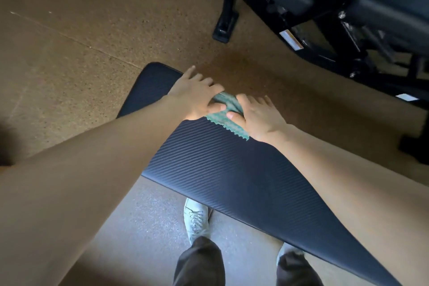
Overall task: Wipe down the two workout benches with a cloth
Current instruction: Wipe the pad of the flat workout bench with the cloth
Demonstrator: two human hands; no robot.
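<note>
A view from above, looking down at a person's 2 bare arms reaching forward over a dark workout bench pad [232, 169] with a fine ribbed texture. The pad runs diagonally from the lower right of the picture to a rounded end at upper left.

A green cloth [228, 116] with a zigzag-cut edge lies on the pad at its far long edge, about midway along the visible length. Both hands press down on it. The left hand [197, 96] rests palm down on the cloth's left part, fingers spread apart and reaching to the pad's far edge, thumb laid across the fabric. The right hand [257, 116] covers the cloth's right part, fingers spread and pointing over the far edge, thumb pressed on the fabric just beside the left thumb. Only a strip of cloth shows between and below the hands.

A second bench [325, 14], black-framed with dark padding, stands on the speckled brown floor [81, 30] at upper right, well apart from the first; its shape is blurred and partly cut off. Below the pad, 2 pale shoes [196, 218] and dark trouser legs [199, 262] appear.
</note>
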